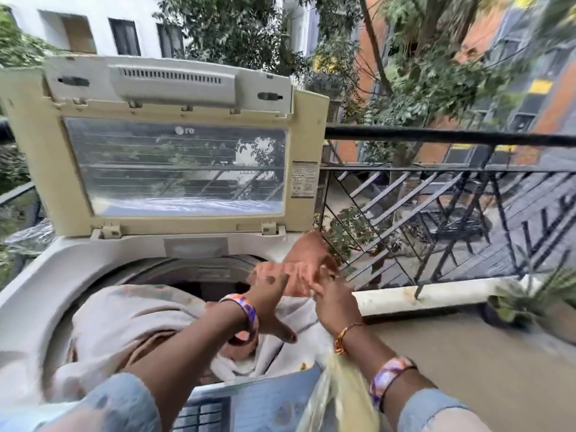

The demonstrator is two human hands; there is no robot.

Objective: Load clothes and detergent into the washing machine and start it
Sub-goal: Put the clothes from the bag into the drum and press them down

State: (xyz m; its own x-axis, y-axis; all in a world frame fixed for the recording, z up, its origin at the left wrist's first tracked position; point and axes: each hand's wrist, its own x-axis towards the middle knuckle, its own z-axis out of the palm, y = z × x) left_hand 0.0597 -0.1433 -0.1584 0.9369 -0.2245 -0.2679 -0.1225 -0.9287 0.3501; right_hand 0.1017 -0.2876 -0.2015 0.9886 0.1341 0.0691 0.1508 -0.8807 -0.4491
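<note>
Washing machine [37,275] lid up, clothes [124,319] piling in drum. Left hand [268,294] and right hand [333,302] both gripping orange garment [299,269] above drum's right rim. Detergent, start pending.

The orange cloth [296,275] is smeared by motion, so its shape and the grip of the fingers [321,286] on it cannot be made out. The arms cover much of the drum's opening and the pale clothes [124,319] inside. The control panel [258,406] and the yellow bag [336,397] run off the bottom edge.
</note>
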